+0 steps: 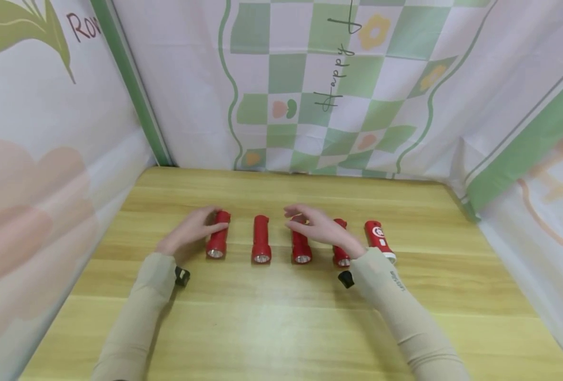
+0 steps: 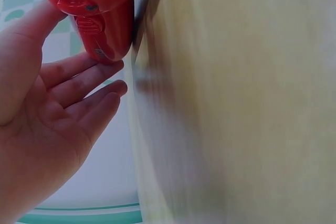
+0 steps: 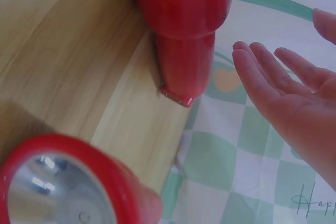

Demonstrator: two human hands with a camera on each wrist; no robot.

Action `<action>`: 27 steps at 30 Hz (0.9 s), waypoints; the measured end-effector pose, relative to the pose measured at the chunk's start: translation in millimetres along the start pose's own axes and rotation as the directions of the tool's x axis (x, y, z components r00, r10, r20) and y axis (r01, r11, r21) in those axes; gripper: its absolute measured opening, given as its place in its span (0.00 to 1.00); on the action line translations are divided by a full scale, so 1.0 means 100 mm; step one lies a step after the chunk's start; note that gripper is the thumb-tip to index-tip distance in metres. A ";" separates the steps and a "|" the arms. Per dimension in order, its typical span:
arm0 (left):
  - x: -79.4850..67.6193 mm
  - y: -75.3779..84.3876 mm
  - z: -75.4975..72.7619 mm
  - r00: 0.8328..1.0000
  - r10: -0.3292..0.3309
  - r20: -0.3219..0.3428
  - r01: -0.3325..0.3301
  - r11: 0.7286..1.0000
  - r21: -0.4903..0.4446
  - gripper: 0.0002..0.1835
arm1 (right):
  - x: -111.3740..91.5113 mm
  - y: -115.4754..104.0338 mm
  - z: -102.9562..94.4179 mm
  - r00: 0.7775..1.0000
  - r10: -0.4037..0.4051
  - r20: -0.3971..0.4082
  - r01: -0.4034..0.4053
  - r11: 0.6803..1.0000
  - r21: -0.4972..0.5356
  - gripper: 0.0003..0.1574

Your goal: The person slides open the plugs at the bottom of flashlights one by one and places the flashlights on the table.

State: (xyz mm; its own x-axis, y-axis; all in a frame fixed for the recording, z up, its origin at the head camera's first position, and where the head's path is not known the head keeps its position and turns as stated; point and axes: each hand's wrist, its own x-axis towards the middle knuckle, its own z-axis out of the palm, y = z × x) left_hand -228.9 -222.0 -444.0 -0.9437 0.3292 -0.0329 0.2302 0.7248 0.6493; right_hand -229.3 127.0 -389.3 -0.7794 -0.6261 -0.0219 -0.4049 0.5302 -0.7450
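Five is too many to list singly: several red flashlights lie in a row, lenses toward me. At the leftmost flashlight, my left hand has its thumb over the body and its fingers by the tail end. The left wrist view shows that flashlight beside the nearly straight fingers; firm contact is unclear. My right hand hovers over the middle flashlight, partly hiding it. In the right wrist view its fingers are extended, holding nothing, apart from a flashlight.
Another flashlight lies between the hands. Under the right wrist is a partly covered flashlight, and at the right end one with a white emblem. The wooden table meets printed curtains behind.
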 end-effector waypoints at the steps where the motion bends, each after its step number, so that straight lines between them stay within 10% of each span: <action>1: 0.00 0.00 0.00 1.000 0.000 0.000 0.000 1.000 -0.003 0.34 | 0.01 0.00 0.01 1.000 0.003 0.003 -0.003 1.000 0.001 0.30; 27: 0.03 0.00 -0.02 1.000 -0.007 0.004 0.007 1.000 -0.018 0.32 | 0.21 -0.14 0.16 0.997 -0.035 0.073 0.034 0.999 0.015 0.30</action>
State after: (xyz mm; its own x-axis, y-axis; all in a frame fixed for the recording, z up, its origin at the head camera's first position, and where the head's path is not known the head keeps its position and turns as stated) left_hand -232.3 -222.7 -442.8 -0.9444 0.3263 -0.0408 0.2189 0.7165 0.6624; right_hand -232.0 97.5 -390.0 -0.7276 -0.6845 -0.0445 -0.4241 0.4999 -0.7551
